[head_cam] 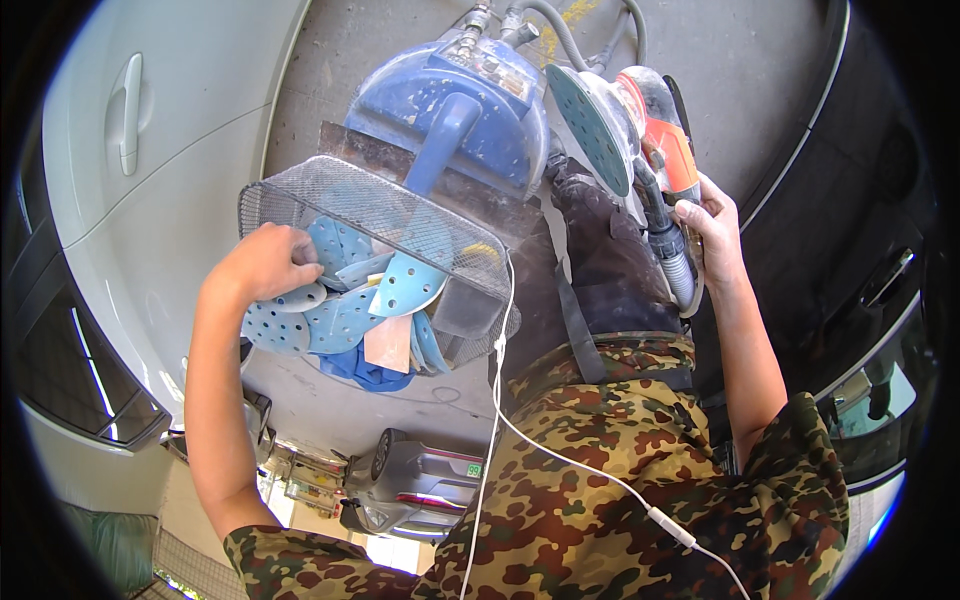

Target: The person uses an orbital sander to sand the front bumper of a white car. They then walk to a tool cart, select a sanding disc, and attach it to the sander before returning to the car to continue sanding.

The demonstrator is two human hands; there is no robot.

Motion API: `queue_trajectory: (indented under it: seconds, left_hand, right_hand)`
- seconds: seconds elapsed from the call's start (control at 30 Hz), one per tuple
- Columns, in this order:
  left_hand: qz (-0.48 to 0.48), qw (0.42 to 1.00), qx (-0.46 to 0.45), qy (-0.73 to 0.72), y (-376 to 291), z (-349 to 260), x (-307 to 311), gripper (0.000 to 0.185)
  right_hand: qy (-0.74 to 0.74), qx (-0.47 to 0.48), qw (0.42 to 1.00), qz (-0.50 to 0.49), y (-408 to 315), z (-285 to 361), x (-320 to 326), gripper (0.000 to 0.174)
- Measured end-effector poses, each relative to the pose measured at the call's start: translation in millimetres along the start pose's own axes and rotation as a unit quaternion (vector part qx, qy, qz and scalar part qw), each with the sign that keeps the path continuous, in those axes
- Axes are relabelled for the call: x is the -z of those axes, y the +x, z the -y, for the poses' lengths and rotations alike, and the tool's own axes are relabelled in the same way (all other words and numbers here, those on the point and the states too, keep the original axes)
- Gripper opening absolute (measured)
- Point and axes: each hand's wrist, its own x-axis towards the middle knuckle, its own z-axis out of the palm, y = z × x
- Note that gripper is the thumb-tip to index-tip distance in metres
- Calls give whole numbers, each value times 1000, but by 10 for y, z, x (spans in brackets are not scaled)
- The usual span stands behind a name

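My left hand (281,262) reaches into a black wire-mesh basket (375,202), its fingers curled among blue perforated sanding discs (345,319); whether it grips one is hidden. A pale peach sheet (388,343), a dark grey block (466,311) and a blue cloth (367,369) are also in the basket. On the right, my right hand (709,225) is closed round the lower handle of an orange and grey disc sander (670,154). The sander's round pad, faced with a blue-green perforated disc (589,127), is tilted up and faces left. A ribbed grey hose (677,277) hangs beside the handle.
Beyond the basket stands a dusty blue extractor unit (450,112) with hoses (559,30). A light-coloured car (187,90) flanks the left, a black car (840,195) the right. A grey car (420,480) is farther off. A white cable (499,390) hangs across my camouflage shirt.
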Motion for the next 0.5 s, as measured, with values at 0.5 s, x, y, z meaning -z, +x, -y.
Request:
queue_trajectory:
  seconds: [0.5]
  left_hand:
    - [-75, 976, 64, 196, 512, 24, -368, 45]
  right_hand:
    - [11, 3, 1000, 10, -15, 30, -79, 61]
